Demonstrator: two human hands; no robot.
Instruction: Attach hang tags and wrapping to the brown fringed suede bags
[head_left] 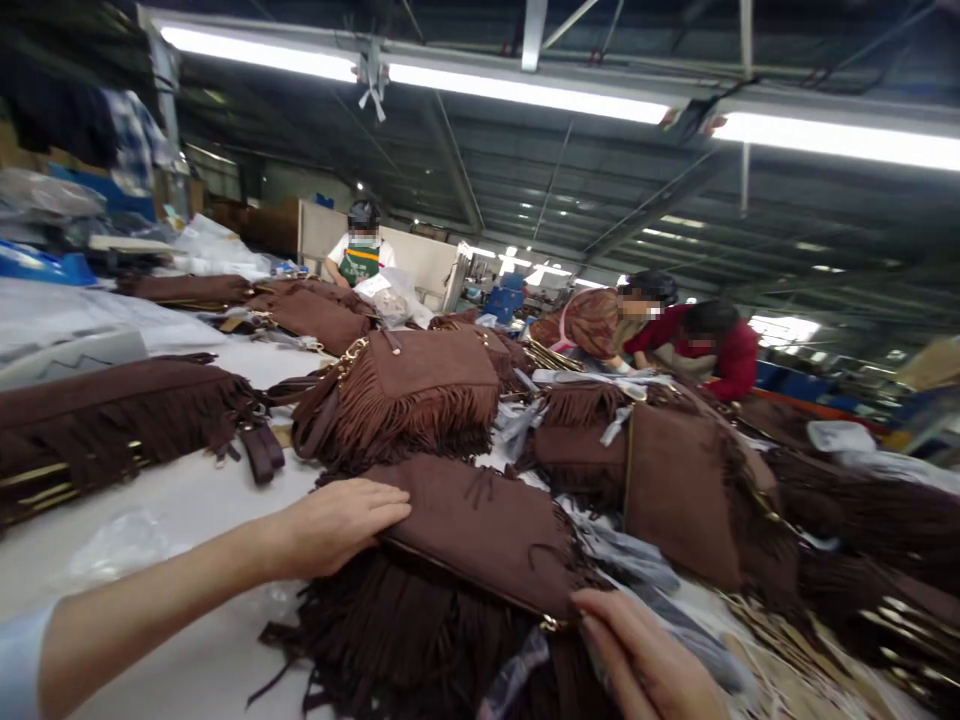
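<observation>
In front of me is a dark brown suede-like fringed handbag (480,520), with a gold-toned zip along its near edge and long fringe hanging below. My left hand (341,525) grips its left end, the fingers lying over the top and the thumb hidden. At the right end, by the zip's metal end piece, my right hand (649,650) has its fingers closed on the corner; part of that hand is cut off by the frame. Clear plastic wrapping (517,672) lies against the fringe between my hands.
Another fringed bag (420,375) sits just behind. One more bag (112,420) lies left, and several are piled at right around an upright brown bag (679,490). Crumpled plastic (120,545) is on the white table (217,500). One person (362,255) stands far back; two others bend over the table at right.
</observation>
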